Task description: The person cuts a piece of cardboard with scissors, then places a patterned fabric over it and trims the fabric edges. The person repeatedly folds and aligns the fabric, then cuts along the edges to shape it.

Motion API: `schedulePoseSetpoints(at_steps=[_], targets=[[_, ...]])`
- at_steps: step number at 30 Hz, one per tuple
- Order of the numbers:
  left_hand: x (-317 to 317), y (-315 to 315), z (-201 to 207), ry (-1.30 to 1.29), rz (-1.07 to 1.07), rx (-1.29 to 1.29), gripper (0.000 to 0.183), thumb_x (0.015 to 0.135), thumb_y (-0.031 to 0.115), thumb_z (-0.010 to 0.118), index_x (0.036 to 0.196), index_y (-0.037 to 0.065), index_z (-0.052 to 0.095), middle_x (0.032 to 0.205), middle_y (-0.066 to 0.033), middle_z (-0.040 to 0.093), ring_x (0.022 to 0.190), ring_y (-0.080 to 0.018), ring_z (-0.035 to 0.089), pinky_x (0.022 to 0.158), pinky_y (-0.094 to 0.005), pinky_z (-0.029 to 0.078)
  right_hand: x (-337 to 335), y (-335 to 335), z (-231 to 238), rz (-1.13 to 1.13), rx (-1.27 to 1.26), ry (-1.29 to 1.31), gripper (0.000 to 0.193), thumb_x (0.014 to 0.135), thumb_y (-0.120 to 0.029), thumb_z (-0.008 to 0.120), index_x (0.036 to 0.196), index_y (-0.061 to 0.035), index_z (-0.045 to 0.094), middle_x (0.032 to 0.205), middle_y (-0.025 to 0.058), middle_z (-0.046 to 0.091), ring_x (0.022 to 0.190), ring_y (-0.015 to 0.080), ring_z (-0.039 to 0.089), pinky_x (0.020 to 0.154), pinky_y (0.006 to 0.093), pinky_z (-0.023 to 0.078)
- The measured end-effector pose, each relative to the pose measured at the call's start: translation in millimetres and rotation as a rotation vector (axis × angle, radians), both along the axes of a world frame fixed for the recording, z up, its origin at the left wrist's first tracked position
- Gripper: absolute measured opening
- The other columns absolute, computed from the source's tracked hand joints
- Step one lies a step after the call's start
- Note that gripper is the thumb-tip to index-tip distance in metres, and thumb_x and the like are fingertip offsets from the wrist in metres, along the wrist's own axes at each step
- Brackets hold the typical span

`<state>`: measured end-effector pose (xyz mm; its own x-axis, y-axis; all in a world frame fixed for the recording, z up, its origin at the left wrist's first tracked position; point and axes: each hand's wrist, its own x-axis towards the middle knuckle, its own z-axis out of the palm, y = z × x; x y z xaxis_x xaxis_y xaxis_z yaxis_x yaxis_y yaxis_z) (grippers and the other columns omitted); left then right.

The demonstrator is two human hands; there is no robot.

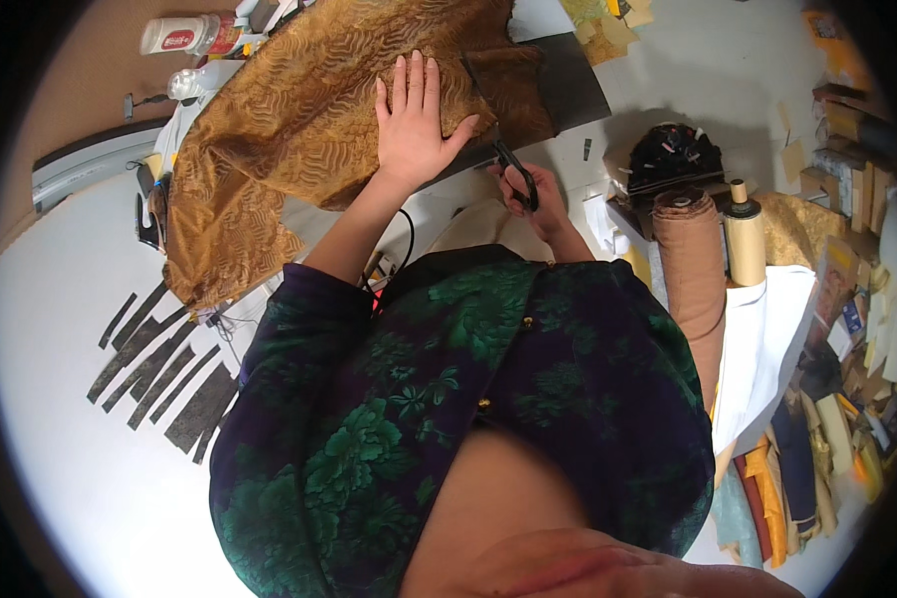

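Observation:
Golden-brown cloth (309, 110) with a wavy raised pattern spreads over the table at the upper middle and hangs in folds to the left. My left hand (413, 128) lies flat on it, fingers stretched forward and thumb out to the right. To the right and a little nearer, my right hand (530, 199) is closed around the black handles of a pair of scissors (513, 164). Their blades point up and left to the cloth's right part; how far apart they are is hard to make out. A dark flat sheet (574, 85) shows beyond the cloth's right edge.
Several black strips (145, 359) lie on the white surface at left. A clear jar (179, 36) stands far left. On the right are a brown fabric roll (690, 289), a smaller beige roll (746, 244), a black bag-like heap (674, 159) and shelves of folded cloth (852, 189).

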<state>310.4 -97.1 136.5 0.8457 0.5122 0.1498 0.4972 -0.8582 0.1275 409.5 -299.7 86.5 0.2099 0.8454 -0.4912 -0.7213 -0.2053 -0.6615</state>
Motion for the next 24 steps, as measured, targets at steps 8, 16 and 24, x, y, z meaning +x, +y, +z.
schedulePoseSetpoints(at_steps=[8,16,24], targets=[[-1.3,1.8,1.6,0.01,0.012,-0.02,0.091,0.09,0.059,0.054,0.153,-0.001,0.026,0.159,-0.0201,0.026,0.149,-0.0368,0.02,0.118,-0.0561,0.012,9.0,30.9,21.3,-0.057,-0.047,0.014,0.045,0.097,-0.036,0.065,0.112,0.0063,0.061,0.066,-0.0056,0.048,0.052,0.0033,0.04,0.047,0.0218,0.026],[-2.0,5.0,0.3,0.007,0.015,-0.05,0.091,0.091,0.06,0.053,0.153,0.0,0.025,0.16,-0.0192,0.023,0.15,-0.0367,0.017,0.118,-0.0566,0.015,10.4,33.6,19.7,-0.06,-0.054,-0.022,0.036,0.098,-0.027,0.064,0.112,0.0064,0.062,0.068,-0.0056,0.049,0.05,0.0037,0.039,0.046,0.0211,0.025],[-2.3,5.1,7.8,0.045,0.045,-0.123,0.092,0.089,0.06,0.055,0.153,0.001,0.026,0.161,-0.0182,0.022,0.15,-0.0362,0.017,0.117,-0.0574,0.016,12.0,32.7,28.5,-0.058,-0.075,0.057,0.04,0.097,-0.028,0.065,0.114,0.0075,0.06,0.07,-0.0054,0.048,0.052,0.0021,0.038,0.047,0.0192,0.025]])
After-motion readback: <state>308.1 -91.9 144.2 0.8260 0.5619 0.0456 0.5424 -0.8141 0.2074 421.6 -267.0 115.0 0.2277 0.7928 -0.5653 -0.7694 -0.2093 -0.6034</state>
